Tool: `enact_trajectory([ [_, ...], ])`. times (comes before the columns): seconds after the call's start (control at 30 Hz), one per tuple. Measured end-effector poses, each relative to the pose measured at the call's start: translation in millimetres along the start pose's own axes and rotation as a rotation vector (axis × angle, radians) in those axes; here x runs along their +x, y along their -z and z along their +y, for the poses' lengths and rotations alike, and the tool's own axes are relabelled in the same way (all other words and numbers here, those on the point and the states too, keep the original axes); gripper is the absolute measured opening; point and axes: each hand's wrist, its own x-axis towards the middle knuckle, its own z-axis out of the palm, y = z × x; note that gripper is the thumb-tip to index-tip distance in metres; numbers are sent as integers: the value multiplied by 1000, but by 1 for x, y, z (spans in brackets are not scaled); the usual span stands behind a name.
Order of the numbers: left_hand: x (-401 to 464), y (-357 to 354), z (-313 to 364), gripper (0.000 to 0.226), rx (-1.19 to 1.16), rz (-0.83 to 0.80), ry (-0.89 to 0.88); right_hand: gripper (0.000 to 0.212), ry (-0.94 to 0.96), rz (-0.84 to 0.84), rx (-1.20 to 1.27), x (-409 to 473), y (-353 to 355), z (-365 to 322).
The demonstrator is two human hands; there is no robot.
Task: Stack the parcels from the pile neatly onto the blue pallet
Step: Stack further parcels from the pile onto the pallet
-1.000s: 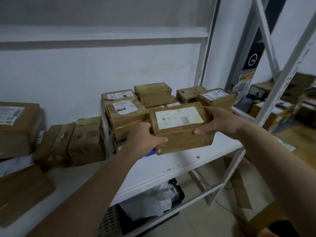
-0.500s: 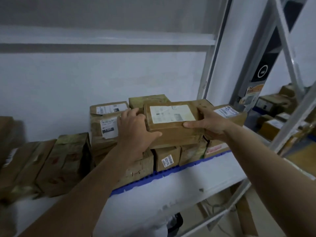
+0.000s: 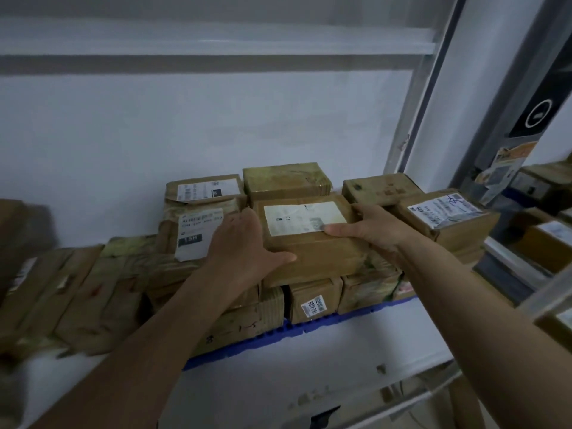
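A brown parcel with a white label lies on top of the stacked parcels on the blue pallet. My left hand grips its left end, thumb along the front face. My right hand holds its right end, thumb on the label's edge. Other taped brown parcels surround it on the stack, and small ones stand below it. The pile of loose parcels leans at the left on the white shelf.
The white shelf carries the pallet; its grey upright rises at the right. Another labelled parcel sits at the stack's right end. More boxes lie on a neighbouring rack at far right.
Both hands carried the labelled parcel from in front of the shelf up onto the pallet stack and set it down between the neighbouring parcels. The camera moved closer.
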Motion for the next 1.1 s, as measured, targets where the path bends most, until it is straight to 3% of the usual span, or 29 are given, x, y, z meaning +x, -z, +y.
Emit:
enact_trajectory([
  [0.1,-3,-7,3,77,75,0,24,88,2,-33,-20,5,3,-1],
  [0.43,-1,-21,8,122,243,-66,84,70,77,-75,-24,18,8,-4],
  [0.77,1,-24,11,100,281,-5,53,68,70,-119,-64,24,11,-7],
  [0.97,3,-24,12,101,346,-45,59,69,56,-128,-87,26,11,-5],
  [1.1,5,-7,22,89,220,-50,85,71,200,-53,-311,18,12,-19],
])
